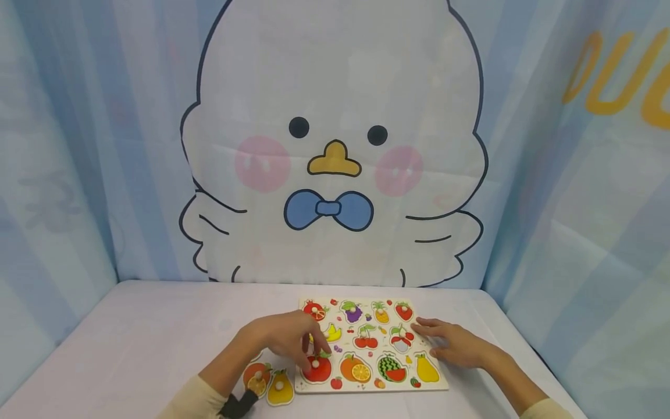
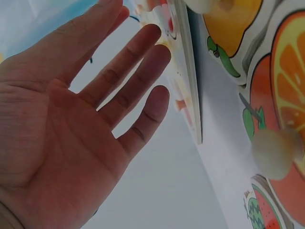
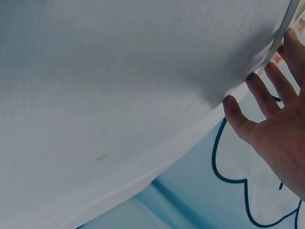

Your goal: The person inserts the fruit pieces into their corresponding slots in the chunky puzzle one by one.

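On the white table lies a fruit puzzle board (image 1: pixel 437 386) with printed and knobbed fruit pictures. My left hand (image 1: pixel 290 336) reaches over its left side, thumb and a fingertip beside the red apple piece (image 1: pixel 323 372), whose knob shows between them. In the left wrist view, three fingers (image 2: pixel 143 74) of that hand are straight and spread; the thumb side overlaps the board's far part. My right hand (image 1: pixel 456 343) has its straight, spread fingertips at the board's right edge. In the right wrist view, its little finger (image 3: pixel 238 117) touches the tablecloth.
Loose knobbed pieces lie left of the board: an orange piece (image 1: pixel 255 378), a yellow pear piece (image 1: pixel 280 391) and, in the left wrist view, a small watermelon piece (image 2: pixel 267 207). A black strap (image 1: pixel 238 404) circles the left wrist. Behind the table hangs a curtain (image 1: pixel 335 256) with a cartoon bird.
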Demonstrator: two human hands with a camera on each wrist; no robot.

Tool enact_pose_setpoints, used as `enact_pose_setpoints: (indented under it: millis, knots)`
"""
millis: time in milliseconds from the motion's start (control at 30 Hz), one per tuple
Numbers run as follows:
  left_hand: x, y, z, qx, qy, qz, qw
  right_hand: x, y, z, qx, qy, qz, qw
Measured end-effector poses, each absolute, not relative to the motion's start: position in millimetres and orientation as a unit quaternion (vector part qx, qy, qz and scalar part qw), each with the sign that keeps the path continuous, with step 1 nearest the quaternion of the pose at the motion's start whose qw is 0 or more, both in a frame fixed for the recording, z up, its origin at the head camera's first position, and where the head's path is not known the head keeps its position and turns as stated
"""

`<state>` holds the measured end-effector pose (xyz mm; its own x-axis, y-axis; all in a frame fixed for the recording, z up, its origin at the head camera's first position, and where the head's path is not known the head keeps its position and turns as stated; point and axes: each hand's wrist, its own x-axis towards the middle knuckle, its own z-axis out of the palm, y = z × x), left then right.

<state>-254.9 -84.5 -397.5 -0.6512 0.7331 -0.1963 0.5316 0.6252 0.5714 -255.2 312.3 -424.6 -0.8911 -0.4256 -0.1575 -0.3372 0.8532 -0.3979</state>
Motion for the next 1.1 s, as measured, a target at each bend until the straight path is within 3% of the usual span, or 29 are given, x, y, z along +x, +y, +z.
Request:
enact_pose_setpoints:
  millis: [533, 867, 1100]
  knots:
    - [-261.8, -100.3, -391.8, 0.374, 0.868, 0.244, 0.218, -257.4, 311.2, -424.6, -0.186, 0.956, -0.189, 0.123]
    - [-254.3, -119.2, -388.2, 0.283, 0.902, 0.200, 0.258, -255.8, 314.8, -426.6, -0.202, 0.952, -0.192, 0.125]
    - [-254.4, -131.0, -387.0, 0.213, 0.911, 0.162, 0.314, -257.8, 311.0, -427.5, -0.181, 0.957, -0.192, 0.123]
